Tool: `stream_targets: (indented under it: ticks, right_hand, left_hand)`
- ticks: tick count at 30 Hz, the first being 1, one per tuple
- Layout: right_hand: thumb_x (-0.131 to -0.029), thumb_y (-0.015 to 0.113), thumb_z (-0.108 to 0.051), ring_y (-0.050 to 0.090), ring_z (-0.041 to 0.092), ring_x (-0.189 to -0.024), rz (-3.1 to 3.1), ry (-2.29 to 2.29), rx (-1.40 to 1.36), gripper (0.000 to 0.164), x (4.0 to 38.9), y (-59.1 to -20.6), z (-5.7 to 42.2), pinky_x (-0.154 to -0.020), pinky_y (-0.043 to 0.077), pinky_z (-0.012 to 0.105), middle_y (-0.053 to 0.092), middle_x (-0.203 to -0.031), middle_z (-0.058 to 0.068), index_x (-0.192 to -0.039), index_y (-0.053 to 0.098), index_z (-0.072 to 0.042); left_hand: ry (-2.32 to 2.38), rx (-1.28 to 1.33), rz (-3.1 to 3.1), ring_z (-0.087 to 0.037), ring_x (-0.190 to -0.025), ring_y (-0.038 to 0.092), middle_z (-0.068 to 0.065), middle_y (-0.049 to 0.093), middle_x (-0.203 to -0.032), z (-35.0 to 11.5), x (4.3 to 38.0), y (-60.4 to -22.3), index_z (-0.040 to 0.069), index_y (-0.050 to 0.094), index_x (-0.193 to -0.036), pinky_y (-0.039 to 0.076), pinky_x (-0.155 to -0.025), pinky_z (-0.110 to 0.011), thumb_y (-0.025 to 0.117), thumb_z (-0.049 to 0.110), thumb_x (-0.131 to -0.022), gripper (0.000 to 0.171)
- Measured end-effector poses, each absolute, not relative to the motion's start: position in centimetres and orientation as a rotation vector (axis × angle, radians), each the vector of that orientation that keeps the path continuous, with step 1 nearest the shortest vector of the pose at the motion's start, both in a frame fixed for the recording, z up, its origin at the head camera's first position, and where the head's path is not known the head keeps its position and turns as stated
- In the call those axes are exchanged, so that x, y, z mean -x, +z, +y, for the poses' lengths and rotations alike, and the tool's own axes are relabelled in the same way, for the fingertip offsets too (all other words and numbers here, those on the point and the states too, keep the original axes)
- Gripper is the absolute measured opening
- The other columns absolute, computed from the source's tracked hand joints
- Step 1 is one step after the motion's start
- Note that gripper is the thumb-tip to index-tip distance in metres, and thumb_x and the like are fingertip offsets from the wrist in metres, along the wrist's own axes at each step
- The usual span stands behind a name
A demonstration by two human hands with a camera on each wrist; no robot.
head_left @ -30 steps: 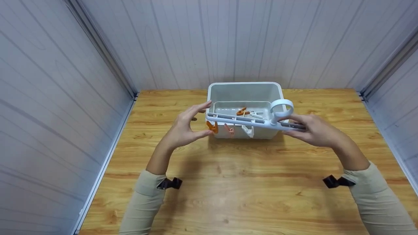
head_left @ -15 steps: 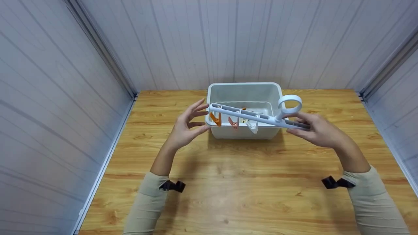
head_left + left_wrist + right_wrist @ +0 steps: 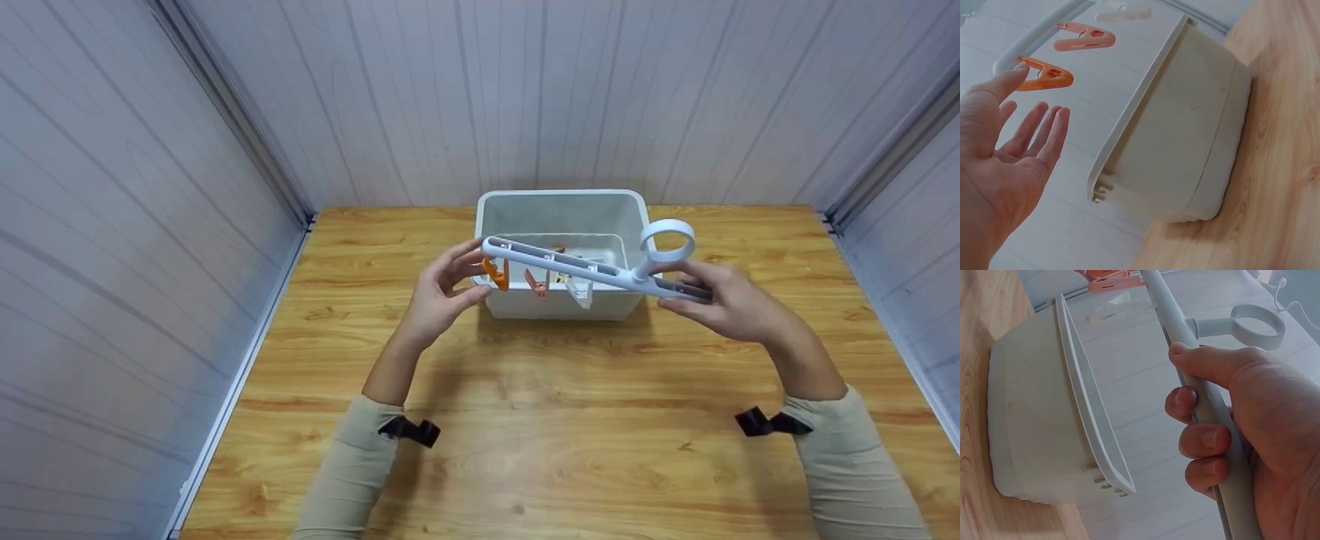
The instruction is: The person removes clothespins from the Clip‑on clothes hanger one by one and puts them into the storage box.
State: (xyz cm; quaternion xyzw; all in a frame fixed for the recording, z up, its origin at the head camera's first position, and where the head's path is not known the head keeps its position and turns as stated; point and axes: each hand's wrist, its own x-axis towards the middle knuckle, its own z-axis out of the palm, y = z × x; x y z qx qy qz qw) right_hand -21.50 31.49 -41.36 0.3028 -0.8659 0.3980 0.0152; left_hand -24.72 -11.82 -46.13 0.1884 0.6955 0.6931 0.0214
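My right hand grips the end of a white clip hanger, fingers wrapped round the bar beside its ring. The hanger is held over the front of a bin, its left end higher in the head view. From the bar hang an orange clothespin, a pink clothespin and a whitish clothespin. My left hand is at the hanger's left end with fingers spread and relaxed; the thumb tip overlaps the orange clothespin in the left wrist view.
The pale rectangular bin stands at the back of the wooden table. Inside it an orange piece shows, partly hidden by the hanger. Whitish panel walls enclose the table's back and sides.
The hanger's left end has risen and the bar has shifted slightly right in my right hand's grip. My left hand drew back from the orange clothespin, then came in to it again.
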Motion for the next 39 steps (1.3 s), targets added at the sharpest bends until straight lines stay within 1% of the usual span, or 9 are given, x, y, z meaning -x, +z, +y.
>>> stream_targets:
  ticks: [4,7,11,14,16,23,27,36,39]
  right_hand:
    - [-0.102,0.077,0.003,0.043,-0.002,-0.058,-2.692,1.269,-0.944,0.043,21.4,-41.5,31.4,-0.051,0.041,0.024,0.06,-0.079,-0.008,-0.142,0.07,-0.013]
    - [-0.103,0.076,0.002,0.044,-0.002,-0.058,-2.701,1.286,-0.935,0.042,21.3,-41.4,31.4,-0.052,0.042,0.024,0.062,-0.079,-0.005,-0.142,0.071,-0.012]
    - [-0.104,0.076,0.003,0.058,-0.002,-0.068,-2.708,1.303,-0.917,0.039,21.2,-41.2,31.3,-0.058,0.047,0.022,0.075,-0.089,0.004,-0.141,0.071,-0.009]
    - [-0.103,0.076,0.003,0.065,0.001,-0.077,-2.702,1.3,-0.912,0.039,21.2,-41.2,31.2,-0.063,0.05,0.021,0.08,-0.096,0.008,-0.14,0.071,-0.008]
    - [-0.103,0.076,0.004,0.062,0.0,-0.074,-2.697,1.297,-0.921,0.039,21.2,-41.2,31.2,-0.061,0.049,0.021,0.078,-0.093,0.006,-0.14,0.071,-0.008]
    - [-0.102,0.076,0.004,0.043,-0.003,-0.059,-2.679,1.287,-0.98,0.042,21.4,-41.5,31.3,-0.051,0.041,0.023,0.062,-0.08,-0.005,-0.14,0.071,-0.012]
    - [-0.102,0.076,0.004,0.043,-0.003,-0.059,-2.683,1.297,-0.98,0.043,21.4,-41.5,31.2,-0.052,0.041,0.024,0.06,-0.08,-0.006,-0.141,0.07,-0.012]
    - [-0.105,0.074,0.002,0.045,-0.002,-0.061,-2.722,1.293,-0.984,0.041,21.4,-41.6,31.2,-0.055,0.043,0.024,0.064,-0.082,-0.006,-0.142,0.069,-0.013]
    - [-0.105,0.074,0.002,0.051,-0.002,-0.065,-2.728,1.31,-0.978,0.039,21.3,-41.6,31.3,-0.058,0.045,0.024,0.068,-0.085,-0.003,-0.142,0.069,-0.011]
  left_hand:
    - [2.13,-0.57,2.163,-0.022,-0.131,0.072,-0.032,0.068,-0.152,-11.3,24.7,-46.4,-0.007,0.055,-0.158,0.065,-0.102,-0.026,0.076,-0.007,-0.101,0.061]
    - [2.116,-0.537,2.18,-0.017,-0.125,0.074,-0.03,0.072,-0.146,-11.0,24.8,-46.5,-0.008,0.059,-0.155,0.063,-0.104,-0.026,0.076,-0.007,-0.1,0.057]
    - [2.126,-0.473,2.186,-0.013,-0.117,0.073,-0.024,0.076,-0.138,-10.6,24.9,-46.6,-0.006,0.065,-0.149,0.062,-0.102,-0.023,0.079,-0.004,-0.1,0.052]
    - [2.125,-0.45,2.193,-0.013,-0.113,0.071,-0.019,0.077,-0.132,-10.4,24.9,-46.6,-0.004,0.068,-0.146,0.061,-0.1,-0.022,0.081,-0.002,-0.099,0.049]
    - [2.118,-0.453,2.204,-0.013,-0.112,0.07,-0.015,0.078,-0.128,-10.2,24.9,-46.6,-0.004,0.07,-0.144,0.061,-0.098,-0.022,0.082,-0.002,-0.099,0.047]
    - [2.099,-0.476,2.187,-0.015,-0.106,0.073,0.001,0.082,-0.112,-10.0,24.8,-46.5,-0.004,0.076,-0.132,0.064,-0.093,-0.023,0.082,0.001,-0.101,0.033]
    - [2.096,-0.474,2.183,-0.015,-0.105,0.072,0.004,0.081,-0.11,-10.1,24.8,-46.5,-0.003,0.077,-0.129,0.064,-0.093,-0.023,0.082,0.003,-0.101,0.029]
    - [2.104,-0.464,2.205,-0.015,-0.105,0.073,-0.002,0.082,-0.112,-10.6,24.7,-46.2,-0.005,0.077,-0.127,0.067,-0.094,-0.024,0.082,0.0,-0.101,0.027]
    - [2.097,-0.497,2.177,-0.012,-0.105,0.074,0.002,0.082,-0.111,-10.8,24.7,-46.1,-0.008,0.075,-0.129,0.067,-0.095,-0.024,0.08,-0.001,-0.101,0.029]
